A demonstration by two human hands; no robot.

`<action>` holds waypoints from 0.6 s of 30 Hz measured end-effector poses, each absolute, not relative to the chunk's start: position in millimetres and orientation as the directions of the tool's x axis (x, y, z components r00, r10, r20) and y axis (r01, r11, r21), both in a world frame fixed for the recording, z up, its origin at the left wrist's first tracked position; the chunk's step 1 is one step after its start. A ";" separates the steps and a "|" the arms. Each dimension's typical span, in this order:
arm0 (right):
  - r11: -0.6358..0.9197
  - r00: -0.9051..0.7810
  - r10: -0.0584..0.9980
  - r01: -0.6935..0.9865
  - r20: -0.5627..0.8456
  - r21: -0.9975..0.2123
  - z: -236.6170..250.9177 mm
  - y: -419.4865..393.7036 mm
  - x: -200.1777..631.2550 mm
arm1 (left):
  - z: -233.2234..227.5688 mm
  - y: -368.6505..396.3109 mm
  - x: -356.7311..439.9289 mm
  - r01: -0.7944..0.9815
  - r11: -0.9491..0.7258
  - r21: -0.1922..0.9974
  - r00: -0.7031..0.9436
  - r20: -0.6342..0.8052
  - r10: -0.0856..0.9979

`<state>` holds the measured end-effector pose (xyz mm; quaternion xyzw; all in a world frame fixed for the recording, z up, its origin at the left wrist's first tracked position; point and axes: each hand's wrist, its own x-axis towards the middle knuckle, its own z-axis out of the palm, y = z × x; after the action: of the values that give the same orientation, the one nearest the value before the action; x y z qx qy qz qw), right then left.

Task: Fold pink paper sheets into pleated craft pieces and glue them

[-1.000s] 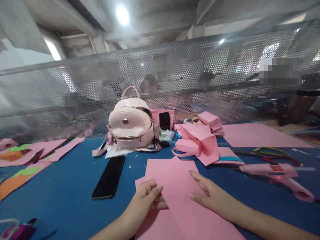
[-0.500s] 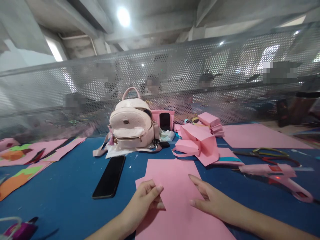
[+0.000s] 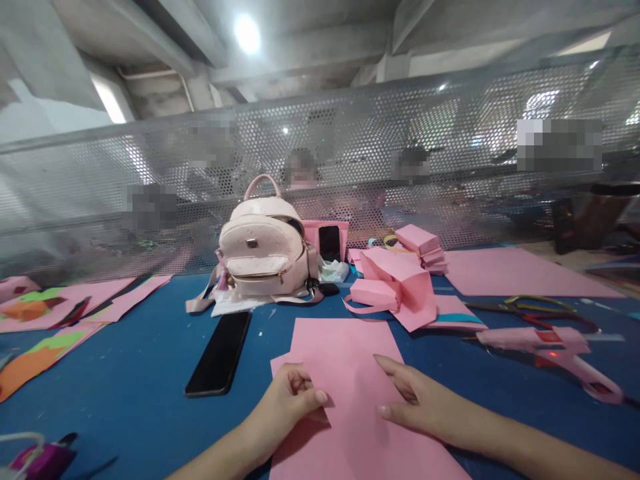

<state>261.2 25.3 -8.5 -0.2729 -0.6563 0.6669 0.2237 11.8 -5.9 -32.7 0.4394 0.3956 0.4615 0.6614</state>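
Blue table (image 3: 130,387) holds a pink sheet (image 3: 350,373) right before the person, beside a black phone (image 3: 219,353) and a pink backpack (image 3: 263,250). Left hand (image 3: 290,403) pinches the sheet's left edge with curled fingers. Right hand (image 3: 415,400) lies flat on it, fingers spread and gripping nothing.

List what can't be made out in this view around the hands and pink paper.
- Pink sheet: near end cut off by the head view's bottom edge.
- Left hand: fingertips curled, so its grip on the sheet is unclear.
- Purple object: cropped at the bottom-left corner.
- People behind the mesh screen: blurred.
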 end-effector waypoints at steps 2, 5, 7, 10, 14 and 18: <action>-0.035 -0.752 0.655 0.064 -0.071 -0.997 -7.7 25.0 261.5 | -30.1 -6.5 12.9 -0.254 0.184 0.950 0.250 -0.120 0.961; -0.025 -0.745 0.662 0.088 -0.082 -0.996 -8.5 24.7 262.7 | -26.5 -5.8 14.8 -0.228 0.181 0.957 0.240 -0.125 0.963; -0.015 -0.742 0.665 0.104 -0.088 -0.994 -9.2 24.4 262.9 | -25.8 -4.1 15.2 -0.205 0.181 0.962 0.231 -0.132 0.964; -0.024 -0.766 0.639 0.060 -0.062 -0.998 -9.7 23.6 261.7 | -27.0 -1.3 14.5 -0.169 0.179 0.969 0.231 -0.138 0.963; -0.033 -0.768 0.639 0.027 -0.042 -0.999 -9.3 23.0 259.6 | -28.9 -0.3 13.3 -0.127 0.171 0.977 0.237 -0.138 0.962; -0.014 -0.765 0.644 0.015 -0.021 -1.000 -5.7 22.6 257.7 | -25.9 -2.2 13.5 -0.069 0.172 0.983 0.251 -0.150 0.956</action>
<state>257.7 22.6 -5.7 -0.2492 -0.6612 0.6672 0.2357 13.5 -2.2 -25.9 0.4923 0.4508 0.4141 0.6188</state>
